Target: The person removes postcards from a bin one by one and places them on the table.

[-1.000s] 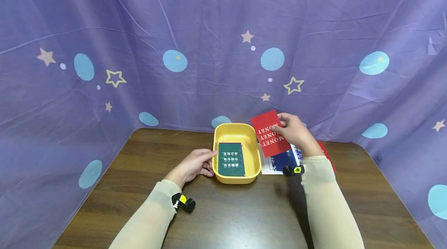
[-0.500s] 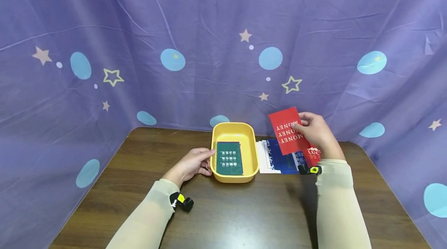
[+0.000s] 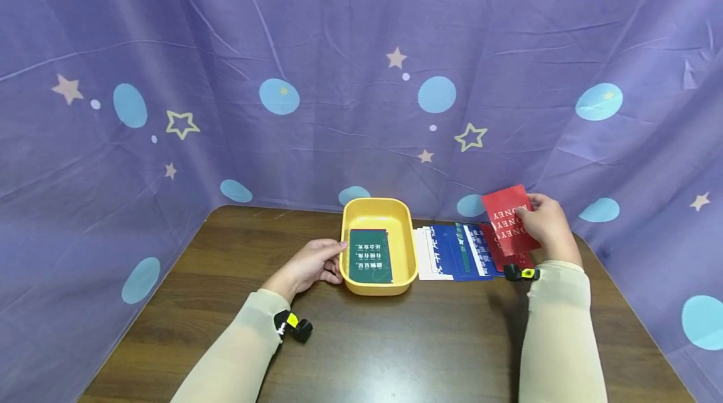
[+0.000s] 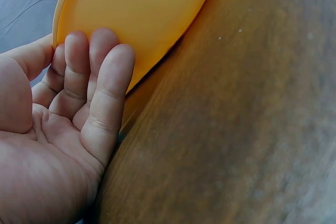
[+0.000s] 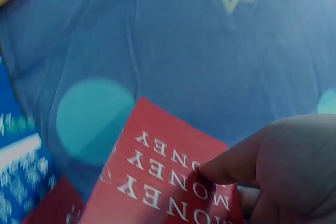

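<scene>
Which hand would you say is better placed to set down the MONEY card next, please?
Probably the right hand: it pinches the MONEY card near the right end of the card row, while the left hand grips the left side of the tray.

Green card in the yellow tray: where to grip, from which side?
I'd pinch the green card by its right long edge, coming from above and the right. It appears to lie flat near the left wall of the yellow tray, where the left hand grips; bare floor shows to the card's right.
</scene>
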Tool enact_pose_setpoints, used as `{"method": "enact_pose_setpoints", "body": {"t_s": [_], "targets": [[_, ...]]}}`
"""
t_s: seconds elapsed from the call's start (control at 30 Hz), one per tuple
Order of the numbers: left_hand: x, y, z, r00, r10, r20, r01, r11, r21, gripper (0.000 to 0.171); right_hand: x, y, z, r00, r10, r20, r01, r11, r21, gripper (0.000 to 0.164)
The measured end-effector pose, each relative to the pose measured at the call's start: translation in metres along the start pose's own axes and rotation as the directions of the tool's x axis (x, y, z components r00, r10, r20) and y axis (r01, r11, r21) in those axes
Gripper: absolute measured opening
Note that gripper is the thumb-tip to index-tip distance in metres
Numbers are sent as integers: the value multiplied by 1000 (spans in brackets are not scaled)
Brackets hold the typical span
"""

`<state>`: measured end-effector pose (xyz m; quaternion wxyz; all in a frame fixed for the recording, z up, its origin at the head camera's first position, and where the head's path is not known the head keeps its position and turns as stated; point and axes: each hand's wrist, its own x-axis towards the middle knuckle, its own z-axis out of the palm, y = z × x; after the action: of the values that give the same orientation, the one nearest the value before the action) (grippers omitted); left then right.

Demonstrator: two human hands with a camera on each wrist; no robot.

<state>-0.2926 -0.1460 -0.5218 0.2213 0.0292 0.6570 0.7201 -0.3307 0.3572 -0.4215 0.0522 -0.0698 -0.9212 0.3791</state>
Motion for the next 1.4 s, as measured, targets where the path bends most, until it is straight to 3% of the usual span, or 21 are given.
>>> {"method": "enact_pose_setpoints", "body": {"t_s": [0.27,0.7,0.8,0.97,1.1,1.4], "targets": [[2,1,1,1000,0,10,0,1000,8,33,11,41,4,987,160,22,-159,987,-20,60],[0,3,1,1000,4,11,-4,1000,9,33,19,66,26,975,206,81,-199,976,-85,59],[1,2,0,1000,4,11,-4,1000,10,32,17,69,29,967,229,111,-215,969,-126,67],[1,1,0,1000,4,7,-4,1000,7,32,11,64,32,930,320,181,-290,942,-171,90],[1,1,0,1000,5,6,-5,1000,7,33,6,55,33,915,359,183,-322,924,-205,90],[0,1,0,1000,3,13,-3,1000,8,32,4,45,33,901,386,199,-311,893,-327,88]]}}
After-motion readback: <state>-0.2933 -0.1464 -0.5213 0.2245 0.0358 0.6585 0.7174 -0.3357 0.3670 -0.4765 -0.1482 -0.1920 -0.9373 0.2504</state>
